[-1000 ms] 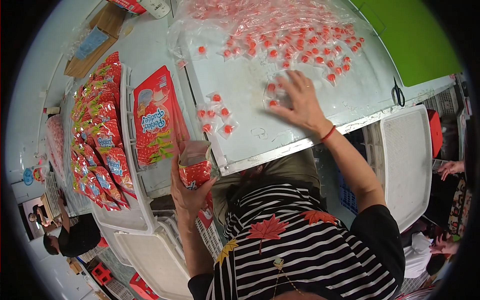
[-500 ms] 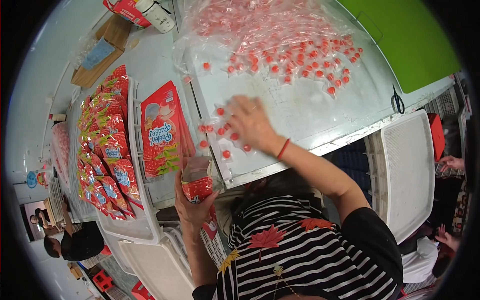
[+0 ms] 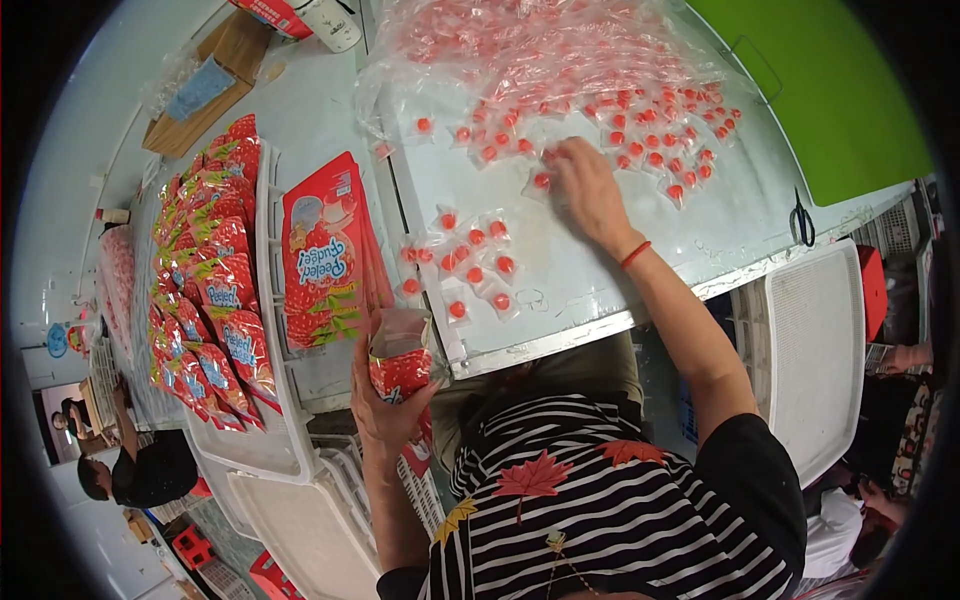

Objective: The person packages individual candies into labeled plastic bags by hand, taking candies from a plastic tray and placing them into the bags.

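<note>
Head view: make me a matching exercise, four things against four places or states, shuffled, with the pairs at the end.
Things
1. open red pouch
2. right hand
3. scissors
4. cardboard box

Places or states
A. lying near the green board
B. brown, toward the picture's upper left
C. held in the left hand
D. among wrapped red candies, red band at its wrist

Pairs: 1-C, 2-D, 3-A, 4-B
</note>
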Demonstrator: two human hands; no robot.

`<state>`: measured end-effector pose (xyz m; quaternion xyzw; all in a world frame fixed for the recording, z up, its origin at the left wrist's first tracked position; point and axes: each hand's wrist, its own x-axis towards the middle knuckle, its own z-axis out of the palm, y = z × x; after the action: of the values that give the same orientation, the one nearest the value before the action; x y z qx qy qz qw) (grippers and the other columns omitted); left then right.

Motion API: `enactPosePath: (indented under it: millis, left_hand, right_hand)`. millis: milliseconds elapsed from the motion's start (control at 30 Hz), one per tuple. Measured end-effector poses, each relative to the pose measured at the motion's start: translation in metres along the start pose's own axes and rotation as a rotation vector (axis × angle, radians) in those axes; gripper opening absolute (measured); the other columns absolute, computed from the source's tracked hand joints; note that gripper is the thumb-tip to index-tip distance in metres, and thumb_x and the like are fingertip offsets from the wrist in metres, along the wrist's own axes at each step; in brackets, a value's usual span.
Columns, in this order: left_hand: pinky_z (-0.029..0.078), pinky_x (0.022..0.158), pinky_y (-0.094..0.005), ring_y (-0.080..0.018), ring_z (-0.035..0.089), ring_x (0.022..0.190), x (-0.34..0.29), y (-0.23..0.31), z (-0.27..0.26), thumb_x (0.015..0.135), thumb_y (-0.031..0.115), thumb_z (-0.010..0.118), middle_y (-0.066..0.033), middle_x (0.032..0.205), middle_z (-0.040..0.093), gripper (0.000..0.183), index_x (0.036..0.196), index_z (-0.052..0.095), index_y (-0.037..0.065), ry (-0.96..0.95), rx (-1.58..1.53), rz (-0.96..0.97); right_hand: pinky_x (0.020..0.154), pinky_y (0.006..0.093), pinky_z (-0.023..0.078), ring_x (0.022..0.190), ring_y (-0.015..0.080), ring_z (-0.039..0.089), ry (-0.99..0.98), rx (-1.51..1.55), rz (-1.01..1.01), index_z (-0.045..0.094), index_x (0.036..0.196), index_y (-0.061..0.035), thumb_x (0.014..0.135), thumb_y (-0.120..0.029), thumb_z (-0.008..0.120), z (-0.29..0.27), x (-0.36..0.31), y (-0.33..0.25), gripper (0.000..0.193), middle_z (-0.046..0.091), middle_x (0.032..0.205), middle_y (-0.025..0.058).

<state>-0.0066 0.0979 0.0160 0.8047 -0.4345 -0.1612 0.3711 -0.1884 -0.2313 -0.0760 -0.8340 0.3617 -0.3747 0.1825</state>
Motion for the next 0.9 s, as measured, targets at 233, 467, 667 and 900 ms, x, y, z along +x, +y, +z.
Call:
enactPosePath:
  millis: [233,467,667,900]
  left_hand:
    - [0.043,0.098,-0.0397,-0.0343,0.053,0.118,0.001,-0.002,0.0,0.055,0.011,0.087,-0.0196,0.13,0.051,0.099,0.138,0.035,0.003,-0.001,-0.024,-0.051]
    - [0.043,0.097,-0.0389,-0.0349,0.053,0.116,-0.003,-0.005,-0.001,0.054,0.013,0.088,-0.0212,0.128,0.052,0.1,0.139,0.035,0.003,0.033,0.033,-0.049]
    - [0.044,0.096,-0.0393,-0.0356,0.054,0.115,0.0,-0.007,0.0,0.055,0.014,0.088,-0.0222,0.127,0.053,0.1,0.139,0.035,0.003,0.008,0.031,0.016]
    - [0.045,0.095,-0.0398,-0.036,0.054,0.115,-0.006,-0.01,0.002,0.055,0.015,0.088,-0.022,0.127,0.053,0.1,0.138,0.035,0.003,0.03,0.035,-0.022]
  right_hand:
    - [0.095,0.0292,0.041,0.107,0.0178,0.054,0.077,0.316,0.327,0.055,0.116,-0.0007,0.099,-0.019,0.04,-0.033,0.022,0.095,0.029,0.06,0.111,0.0076]
    - [0.079,0.0326,0.052,0.092,0.022,0.064,0.256,0.863,0.655,0.053,0.116,0.0004,0.098,-0.016,0.044,-0.061,0.025,0.109,0.026,0.064,0.106,0.0113]
    - [0.081,0.0373,0.048,0.092,0.0313,0.061,-0.059,-0.165,-0.154,0.062,0.107,-0.0041,0.087,-0.021,0.062,-0.049,0.015,0.051,0.027,0.066,0.102,0.0133]
    - [0.082,0.0415,0.048,0.09,0.0352,0.059,-0.113,-0.241,-0.172,0.063,0.104,-0.0054,0.083,-0.016,0.061,-0.04,0.02,0.062,0.023,0.064,0.099,0.0152]
